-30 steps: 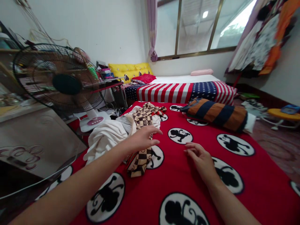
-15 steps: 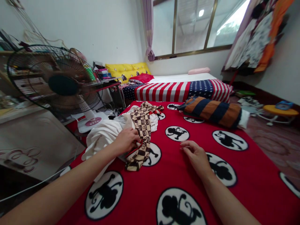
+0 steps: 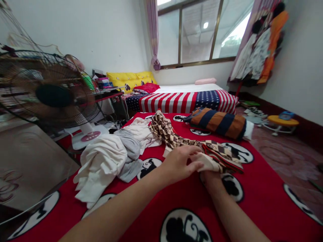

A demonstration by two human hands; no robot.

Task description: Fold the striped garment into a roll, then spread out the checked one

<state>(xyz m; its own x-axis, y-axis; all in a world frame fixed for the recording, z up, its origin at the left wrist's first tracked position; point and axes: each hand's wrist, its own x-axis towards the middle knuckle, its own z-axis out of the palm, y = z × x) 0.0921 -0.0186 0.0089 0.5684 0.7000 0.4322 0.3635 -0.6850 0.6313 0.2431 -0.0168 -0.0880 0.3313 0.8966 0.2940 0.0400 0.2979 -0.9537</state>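
Observation:
A brown-and-cream checkered garment with red and dark trim and a white inner side lies stretched across the bed to the right. My left hand has its thumb and fingers closed on the white part of it. White cloth covers the fingers of my right hand; only its wrist side shows, under or inside the garment. Left of my hands lie a crumpled white garment, a grey garment and another whitish piece of clothing.
Red bedding with black-and-white monkey figures spreads beneath everything. A rolled brown-and-navy striped garment lies at the far right. Left of the bed stands a fan. Beyond is another bed; a yellow stool stands on the floor.
The checkered garment has come off the white pile and been drawn rightward. My left hand has moved right with it, to my right hand, which the cloth now partly covers. The grey garment is uncovered.

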